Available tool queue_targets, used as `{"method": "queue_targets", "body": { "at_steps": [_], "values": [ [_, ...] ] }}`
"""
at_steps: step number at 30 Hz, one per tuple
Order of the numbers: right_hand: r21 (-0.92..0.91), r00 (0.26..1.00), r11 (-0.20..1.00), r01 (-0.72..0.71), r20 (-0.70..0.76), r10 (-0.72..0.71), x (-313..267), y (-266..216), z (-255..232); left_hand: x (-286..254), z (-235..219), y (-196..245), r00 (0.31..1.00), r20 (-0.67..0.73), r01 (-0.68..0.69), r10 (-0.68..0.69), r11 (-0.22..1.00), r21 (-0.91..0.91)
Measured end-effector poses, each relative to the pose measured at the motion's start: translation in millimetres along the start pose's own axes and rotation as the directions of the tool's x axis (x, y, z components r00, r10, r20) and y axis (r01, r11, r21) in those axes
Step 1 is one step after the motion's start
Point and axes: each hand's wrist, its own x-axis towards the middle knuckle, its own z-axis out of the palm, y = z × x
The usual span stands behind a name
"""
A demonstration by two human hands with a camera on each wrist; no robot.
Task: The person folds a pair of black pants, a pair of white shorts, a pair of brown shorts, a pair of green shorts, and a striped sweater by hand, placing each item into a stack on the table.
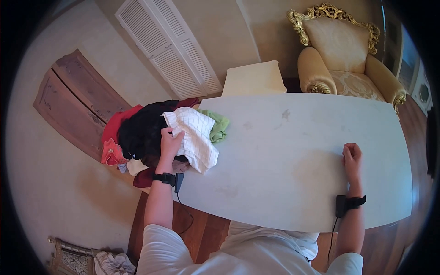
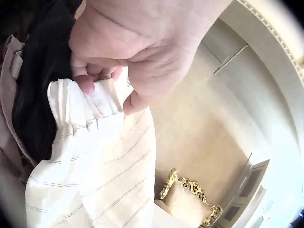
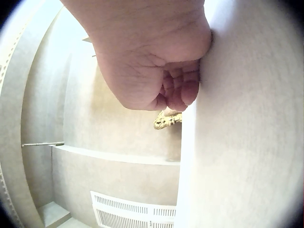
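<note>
At the left end of the table, my left hand grips the edge of a white garment with thin dark stripes. In the left wrist view the thumb and fingers pinch its gathered, elastic-looking edge, and the cloth hangs below. A black garment lies just left of that hand, and a green cloth shows from behind the white one. My right hand rests on the right part of the tabletop, its fingers loosely curled and holding nothing in the right wrist view.
Red cloth, a coral piece and other clothes heap up at the table's left edge. Beyond the far edge stand a cream piece of furniture and a gilded armchair. Cables hang from both wrist cameras.
</note>
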Motion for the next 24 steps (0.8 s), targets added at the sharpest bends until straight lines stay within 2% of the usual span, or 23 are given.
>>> {"method": "queue_targets", "body": {
  "at_steps": [2,5,6,7,9,11,13,14,17,19,21,23,24],
  "values": [
    [0.008,1.0,1.0,-0.004,-0.004,0.004,1.1,3.5,-0.1,-1.0,-2.4,3.9,0.999,-0.014,0.034,-0.035,0.998,-0.043],
    [0.004,1.0,1.0,0.0,-0.015,0.0,1.1,3.5,1.5,1.9,-13.7,3.6,0.98,-0.181,-0.107,0.086,0.988,-0.11],
    [-0.002,1.0,1.0,0.003,-0.02,-0.003,0.4,2.6,1.8,4.7,-18.1,3.0,0.954,-0.264,-0.175,0.144,0.98,-0.097],
    [-0.002,1.0,1.0,0.003,-0.014,-0.003,0.2,2.8,1.6,9.3,-26.2,4.5,0.956,-0.268,-0.158,0.116,0.977,-0.14],
    [-0.001,1.0,1.0,0.005,-0.002,-0.005,0.7,3.6,0.9,11.1,-41.3,6.0,0.9,-0.367,-0.196,0.235,0.971,0.14],
    [-0.003,1.0,1.0,0.016,-0.003,-0.016,1.4,5.6,0.6,15.4,-50.2,3.9,0.91,-0.357,-0.092,0.209,0.943,0.319],
    [-0.005,1.0,1.0,0.019,-0.006,-0.019,2.0,6.4,0.4,12.5,-52.4,9.0,0.915,-0.361,0.038,0.179,0.854,0.52],
    [-0.006,1.0,1.0,0.017,-0.007,-0.017,2.1,6.0,0.8,10.8,-61.6,17.0,0.979,-0.204,0.11,-0.001,0.847,0.52],
    [-0.014,1.0,1.0,0.018,-0.008,-0.018,3.2,6.0,0.9,38.4,-78.0,-17.1,0.989,0.043,0.119,-0.144,0.922,0.369],
    [-0.016,1.0,1.0,0.023,-0.007,-0.023,3.6,9.6,-1.7,56.8,-82.6,-33.2,0.996,-0.036,0.093,-0.085,0.93,0.356],
    [-0.016,0.999,0.999,0.037,0.0,-0.037,6.2,14.6,-2.2,71.3,-89.8,-35.3,0.984,-0.173,0.069,-0.034,0.977,0.202],
    [-0.029,1.0,0.999,0.014,0.012,-0.014,5.8,13.5,-2.0,97.1,-106.1,-30.7,0.941,-0.332,0.111,-0.065,0.987,0.121],
    [-0.036,1.0,0.999,0.001,0.016,0.0,5.2,11.6,-1.8,107.8,-117.7,-25.2,0.925,-0.359,0.126,-0.125,0.992,-0.022]
  ]
}}
